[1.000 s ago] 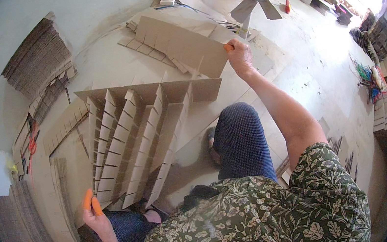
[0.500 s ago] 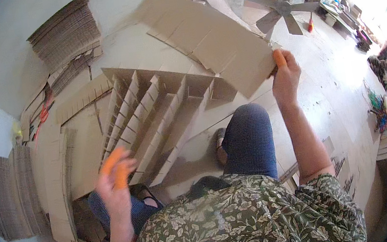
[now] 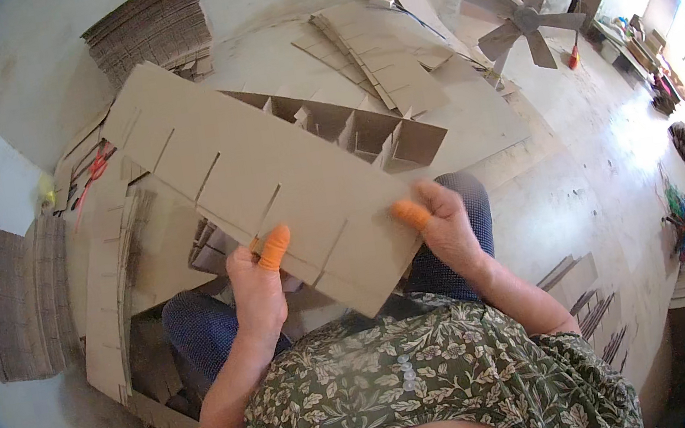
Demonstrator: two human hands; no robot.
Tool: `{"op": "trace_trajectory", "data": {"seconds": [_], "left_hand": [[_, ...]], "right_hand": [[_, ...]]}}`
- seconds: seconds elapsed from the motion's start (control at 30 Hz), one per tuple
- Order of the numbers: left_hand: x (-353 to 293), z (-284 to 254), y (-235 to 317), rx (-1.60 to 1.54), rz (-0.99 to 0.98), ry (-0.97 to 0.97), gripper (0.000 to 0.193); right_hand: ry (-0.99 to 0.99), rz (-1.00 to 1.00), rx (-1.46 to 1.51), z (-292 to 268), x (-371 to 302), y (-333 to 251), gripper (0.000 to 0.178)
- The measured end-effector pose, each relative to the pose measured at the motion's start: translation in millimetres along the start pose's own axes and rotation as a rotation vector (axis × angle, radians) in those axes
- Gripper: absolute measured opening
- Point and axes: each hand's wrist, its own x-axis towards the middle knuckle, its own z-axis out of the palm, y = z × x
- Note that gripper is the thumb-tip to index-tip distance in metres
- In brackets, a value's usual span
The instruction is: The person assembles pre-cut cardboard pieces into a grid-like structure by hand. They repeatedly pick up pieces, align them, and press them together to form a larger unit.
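The left hand point(image 3: 258, 287) grips the near long edge of a slotted cardboard sheet point(image 3: 265, 159), its orange-covered thumb on top; the right hand point(image 3: 450, 229) pinches the sheet's right end likewise. The sheet slants across a cardboard divider grid point(image 3: 374, 129), hiding much of it. Stacked cardboard point(image 3: 17, 299) stands by the floor's point(image 3: 567, 191) left edge.

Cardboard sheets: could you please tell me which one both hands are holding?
The large slotted sheet slanting in front of the shirt: left hand and right hand grip it; the others rest unheld.
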Motion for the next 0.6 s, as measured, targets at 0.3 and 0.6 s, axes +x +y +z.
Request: {"op": "trace_trajectory", "data": {"seconds": [0.3, 0.6], "left_hand": [[6.9, -51.0, -9.8, -0.022, 0.075, 0.345, 0.034], [71.9, -200.1, -2.1, -0.184, 0.081, 0.595, 0.037]], "right_hand": [[0.416, -0.101, 0.042, -74.4, 28.0, 8.3, 0.022], [0.377, -0.445, -0.342, -119.5, 82.9, 7.2, 0.013]]}}
